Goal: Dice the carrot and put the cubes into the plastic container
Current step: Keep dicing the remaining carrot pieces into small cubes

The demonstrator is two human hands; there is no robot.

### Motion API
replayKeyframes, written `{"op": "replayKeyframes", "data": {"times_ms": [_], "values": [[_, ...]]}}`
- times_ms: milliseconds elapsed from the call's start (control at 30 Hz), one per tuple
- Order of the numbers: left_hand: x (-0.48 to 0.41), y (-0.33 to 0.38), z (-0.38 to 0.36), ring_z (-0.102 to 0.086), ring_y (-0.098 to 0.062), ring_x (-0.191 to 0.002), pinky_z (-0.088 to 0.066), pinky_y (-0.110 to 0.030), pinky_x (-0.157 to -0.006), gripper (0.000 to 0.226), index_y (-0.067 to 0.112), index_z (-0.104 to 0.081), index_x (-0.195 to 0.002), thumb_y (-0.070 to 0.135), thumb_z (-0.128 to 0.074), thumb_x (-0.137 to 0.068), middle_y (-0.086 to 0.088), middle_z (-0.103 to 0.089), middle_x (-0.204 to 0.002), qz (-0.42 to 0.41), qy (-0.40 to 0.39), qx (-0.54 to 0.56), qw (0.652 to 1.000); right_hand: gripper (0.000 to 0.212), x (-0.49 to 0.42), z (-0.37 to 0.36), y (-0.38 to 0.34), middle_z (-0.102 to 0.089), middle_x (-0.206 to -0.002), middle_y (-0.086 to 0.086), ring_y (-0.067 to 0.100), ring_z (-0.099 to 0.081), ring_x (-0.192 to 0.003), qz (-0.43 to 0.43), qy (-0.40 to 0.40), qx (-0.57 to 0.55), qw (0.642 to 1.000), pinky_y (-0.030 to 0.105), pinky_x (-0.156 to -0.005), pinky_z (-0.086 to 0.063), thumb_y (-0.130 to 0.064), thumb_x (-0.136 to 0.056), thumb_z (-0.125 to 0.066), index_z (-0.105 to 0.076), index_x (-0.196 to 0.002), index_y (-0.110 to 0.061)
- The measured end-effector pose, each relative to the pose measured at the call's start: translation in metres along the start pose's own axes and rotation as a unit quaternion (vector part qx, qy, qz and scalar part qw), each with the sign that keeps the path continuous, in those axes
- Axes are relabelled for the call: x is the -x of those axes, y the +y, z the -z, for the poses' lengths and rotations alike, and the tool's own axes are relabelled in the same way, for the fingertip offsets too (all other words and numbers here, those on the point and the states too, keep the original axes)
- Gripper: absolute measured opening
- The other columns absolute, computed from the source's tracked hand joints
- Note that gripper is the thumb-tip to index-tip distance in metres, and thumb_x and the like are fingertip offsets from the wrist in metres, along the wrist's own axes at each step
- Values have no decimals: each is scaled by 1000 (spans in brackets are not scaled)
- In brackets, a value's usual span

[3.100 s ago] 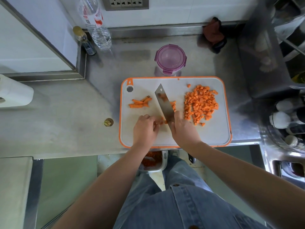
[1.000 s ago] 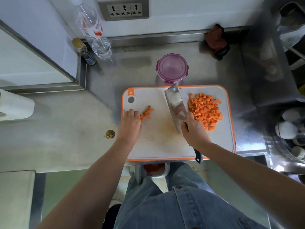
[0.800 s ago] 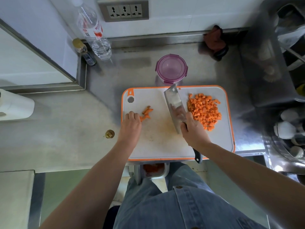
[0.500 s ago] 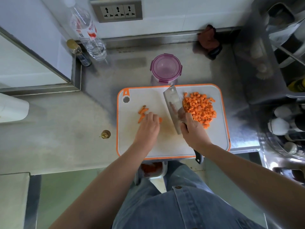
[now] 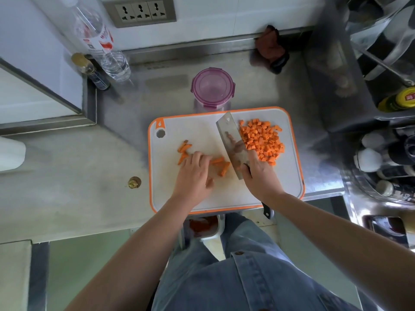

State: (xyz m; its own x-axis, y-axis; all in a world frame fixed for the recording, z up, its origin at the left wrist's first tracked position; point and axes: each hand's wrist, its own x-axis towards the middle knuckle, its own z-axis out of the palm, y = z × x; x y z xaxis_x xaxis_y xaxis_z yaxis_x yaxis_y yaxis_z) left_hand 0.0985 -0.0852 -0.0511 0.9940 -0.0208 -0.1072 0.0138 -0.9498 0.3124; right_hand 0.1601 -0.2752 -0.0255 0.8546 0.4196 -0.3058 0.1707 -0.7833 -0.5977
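Since a second ago, the left hand point(image 5: 193, 173) has come away from the left edge of the cutting board point(image 5: 289, 194) to its middle, bringing several carrot sticks point(image 5: 221, 164) with it. These now lie fanned out just beside the cleaver point(image 5: 230, 135), while a few remaining sticks point(image 5: 183, 151) stay behind on the hand's left. Its fingers are bent and held close together over the sticks, the thumb tucked toward the near side; the tips are hidden, so I cannot tell whether they pinch the sticks or only press on them.

To the right, the heap of carrot cubes point(image 5: 261, 140) sits where it did, on the far right part of the board, with the cleaver's flat blade still leaning against its left side. Curled round the cleaver at the heel of the blade, the right hand point(image 5: 260, 173) has kept the same hold, and the dark handle end pokes out below the wrist.

Beyond the board's far edge stands the plastic container point(image 5: 212, 88), closed by its purple lid, with no cubes in it yet. On the steel counter point(image 5: 67, 198) are a water bottle point(image 5: 101, 41) and a small dark bottle point(image 5: 89, 70) at the far left, and a reddish cloth point(image 5: 269, 48) by the back wall. Below the counter's near edge sits a white tub point(image 5: 213, 234) holding orange scraps.
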Motion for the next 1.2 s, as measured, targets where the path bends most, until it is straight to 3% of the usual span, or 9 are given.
{"op": "replayKeyframes", "data": {"times_ms": [200,333,433,600,700,867,967,1033,1200], "values": [[4,-3,0,-60,-23,-91,-51,-34,-77,33,11,-59,-106,14,-74,-77,-5,-60,-98,25,21,8,999,12,1,-2,4,-52,-62,5,21,-50,-51,1,0,13,1000,32,-45,-35,-19,-100,-37,-37,-110,-12],[5,-2,1,-58,-21,-83,-51,-33,-69,14,16,-65,-85,17,-76,-77,-1,-58,-85,17,14,-4,1000,15,3,1,4,-49,-64,1,15,-46,-51,-7,-4,19,1000,24,-46,-29,-20,-101,-37,-36,-113,-12],[4,0,-1,-58,-22,-84,-49,-32,-68,7,15,-67,-84,21,-71,-83,-2,-59,-85,60,22,17,998,17,6,2,3,-48,-62,0,13,-45,-50,-5,-6,15,1000,23,-46,-28,-19,-101,-36,-37,-116,-11],[-9,14,6,-57,-18,-96,-42,-27,-74,15,19,-66,-101,30,-61,-92,2,-64,-97,73,-2,44,996,19,7,6,0,-45,-61,-3,11,-43,-50,-2,-6,12,1000,22,-47,-26,-16,-100,-37,-38,-119,-10],[-13,21,5,-57,-20,-96,-45,-28,-75,24,17,-61,-104,34,-65,-88,0,-63,-99,76,12,48,996,16,7,7,0,-46,-62,-2,12,-44,-51,-3,-5,15,1000,22,-47,-26,-17,-100,-38,-38,-114,-9],[-15,27,0,-52,-26,-101,-49,-34,-81,70,8,-56,-116,58,-73,-71,-10,-53,-108,126,31,26,991,12,8,9,2,-46,-58,0,14,-42,-47,3,-4,27,1000,23,-46,-25,-16,-100,-37,-37,-110,-11],[-16,31,-1,-50,-25,-107,-46,-33,-87,52,14,-57,-122,43,-71,-81,-7,-51,-113,122,1,52,991,9,8,11,0,-44,-57,-1,16,-41,-47,13,-4,39,999,25,-45,-24,-17,-99,-37,-37,-106,-11],[-15,32,-1,-51,-25,-107,-46,-34,-87,39,15,-61,-116,35,-70,-84,-6,-53,-111,108,3,65,992,13,8,12,-5,-42,-55,-2,16,-41,-46,25,-6,48,999,26,-44,-24,-17,-100,-37,-38,-110,-8],[-9,29,-2,-55,-25,-102,-48,-34,-86,35,15,-64,-111,31,-74,-81,-5,-57,-107,122,32,91,988,14,7,8,-19,-44,-60,-1,17,-43,-50,42,-28,109,993,29,-46,-31,-19,-101,-35,-38,-111,-9]]}}
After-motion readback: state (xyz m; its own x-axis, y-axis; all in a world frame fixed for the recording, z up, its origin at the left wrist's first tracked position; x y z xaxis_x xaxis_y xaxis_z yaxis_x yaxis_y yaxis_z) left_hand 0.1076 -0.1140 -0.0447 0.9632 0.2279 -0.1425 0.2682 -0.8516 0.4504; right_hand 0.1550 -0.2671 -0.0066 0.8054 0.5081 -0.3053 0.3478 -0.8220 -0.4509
